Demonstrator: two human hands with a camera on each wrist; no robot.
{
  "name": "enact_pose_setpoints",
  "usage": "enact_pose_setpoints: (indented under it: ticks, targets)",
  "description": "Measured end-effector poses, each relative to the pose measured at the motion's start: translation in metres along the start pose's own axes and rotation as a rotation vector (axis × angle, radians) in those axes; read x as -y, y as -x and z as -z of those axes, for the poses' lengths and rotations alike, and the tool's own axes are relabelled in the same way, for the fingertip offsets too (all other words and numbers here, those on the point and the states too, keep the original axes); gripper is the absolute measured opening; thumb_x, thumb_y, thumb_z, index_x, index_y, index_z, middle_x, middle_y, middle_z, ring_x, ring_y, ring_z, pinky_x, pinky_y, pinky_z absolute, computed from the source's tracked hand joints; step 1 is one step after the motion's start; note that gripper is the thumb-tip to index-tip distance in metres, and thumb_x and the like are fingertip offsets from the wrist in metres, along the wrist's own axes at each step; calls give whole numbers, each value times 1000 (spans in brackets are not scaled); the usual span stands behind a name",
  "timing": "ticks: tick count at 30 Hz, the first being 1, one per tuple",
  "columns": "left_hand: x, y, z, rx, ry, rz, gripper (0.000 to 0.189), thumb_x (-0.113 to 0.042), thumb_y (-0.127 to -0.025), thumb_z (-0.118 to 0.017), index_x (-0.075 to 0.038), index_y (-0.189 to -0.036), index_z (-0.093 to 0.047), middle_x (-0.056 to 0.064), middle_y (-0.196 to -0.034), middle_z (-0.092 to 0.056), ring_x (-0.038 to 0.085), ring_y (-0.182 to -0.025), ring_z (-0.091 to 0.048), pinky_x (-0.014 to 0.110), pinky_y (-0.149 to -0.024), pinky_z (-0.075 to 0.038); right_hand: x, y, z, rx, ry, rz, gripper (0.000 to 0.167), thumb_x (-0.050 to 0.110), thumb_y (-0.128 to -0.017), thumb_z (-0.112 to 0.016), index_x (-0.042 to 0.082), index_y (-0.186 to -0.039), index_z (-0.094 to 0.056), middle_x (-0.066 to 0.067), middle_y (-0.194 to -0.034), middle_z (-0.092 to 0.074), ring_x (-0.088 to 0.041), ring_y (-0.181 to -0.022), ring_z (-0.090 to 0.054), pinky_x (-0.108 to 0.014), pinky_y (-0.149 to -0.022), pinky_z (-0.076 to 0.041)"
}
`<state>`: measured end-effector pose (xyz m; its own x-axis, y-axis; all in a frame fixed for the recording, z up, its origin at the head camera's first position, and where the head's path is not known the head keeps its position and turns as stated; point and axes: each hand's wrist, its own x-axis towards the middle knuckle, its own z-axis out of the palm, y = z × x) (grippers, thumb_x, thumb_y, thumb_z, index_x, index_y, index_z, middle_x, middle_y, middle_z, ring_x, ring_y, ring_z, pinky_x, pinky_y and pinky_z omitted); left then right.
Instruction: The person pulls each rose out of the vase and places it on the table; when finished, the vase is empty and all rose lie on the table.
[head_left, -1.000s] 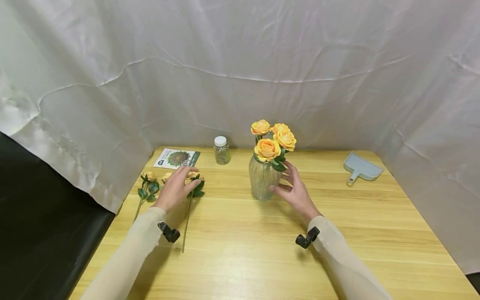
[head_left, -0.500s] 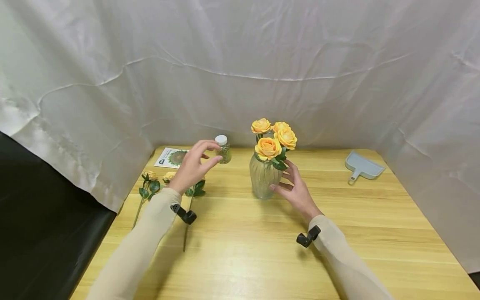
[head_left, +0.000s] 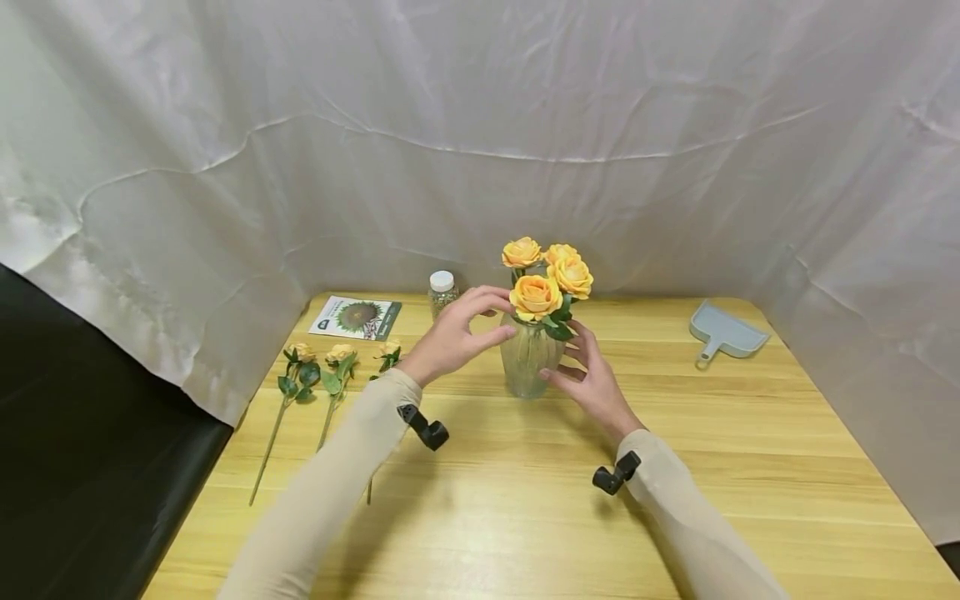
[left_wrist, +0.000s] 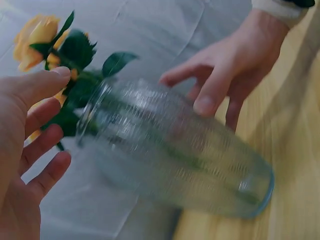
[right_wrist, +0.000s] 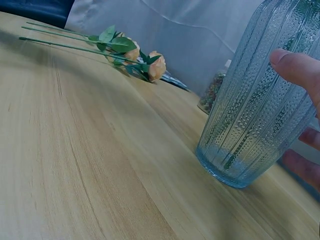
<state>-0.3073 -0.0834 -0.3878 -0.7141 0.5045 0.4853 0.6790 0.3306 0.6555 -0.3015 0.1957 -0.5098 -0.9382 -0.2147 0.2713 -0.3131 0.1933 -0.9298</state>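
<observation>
A ribbed clear glass vase stands upright on the table, holding several yellow-orange roses with green leaves. My right hand grips the vase's right side, thumb in front and fingers behind, as the right wrist view shows on the glass. Reaching in from the left, my left hand is beside the vase's neck and the lowest rose, with thumb and fingers spread apart. In the left wrist view this hand holds nothing; whether a fingertip touches the leaves cannot be told.
Three yellow roses lie at the left: one outermost, one in the middle, one partly behind my left arm. Behind them are a seed packet and a white-capped jar. A grey dustpan lies right on the wooden table.
My left hand has moved right from above the lying roses, past the jar, to the vase's neck. My right hand and the vase have stayed in place.
</observation>
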Motion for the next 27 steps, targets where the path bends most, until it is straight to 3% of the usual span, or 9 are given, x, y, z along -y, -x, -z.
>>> enact_pose_setpoints:
  ticks: [5,14,17,21,27]
  targets:
    - [-3,-4,-16,10,1,34,29,-28,-102,-80,-13,-127,-76,7,-153,-63,26,-146,-55,53,-126,-45,0,0,0,1,-7,-4,98,21,-97,-86,33,-172,-24,-16,-163,-49,-40,-148,-53,-62,-119,-52]
    - [-1,-7,-32,10,6,-1,33,-24,-104,-77,-16,-137,-76,0,-147,-70,19,-150,-48,50,-130,-39,1,0,0,3,-4,9,97,22,-98,-85,37,-172,-23,-11,-165,-47,-37,-149,-53,-59,-119,-52]
    - [-2,-9,-32,-51,15,-12,29,-27,-106,-75,-18,-134,-78,-2,-141,-73,16,-146,-51,49,-128,-42,2,1,0,5,-5,10,97,22,-98,-85,39,-171,-24,-11,-165,-47,-36,-148,-53,-59,-119,-53]
    - [-6,-12,-26,-185,53,-26,24,-26,-107,-72,-18,-129,-80,-2,-133,-77,15,-137,-57,45,-123,-46,3,1,0,4,-5,14,97,23,-98,-86,39,-171,-24,-12,-165,-47,-36,-148,-54,-60,-118,-53]
    - [-19,-18,-10,-362,182,-82,23,-11,-105,-73,-4,-127,-75,12,-132,-73,26,-121,-71,41,-112,-58,4,1,-2,-7,-8,14,98,21,-96,-87,36,-171,-27,-13,-163,-49,-37,-146,-55,-59,-118,-53]
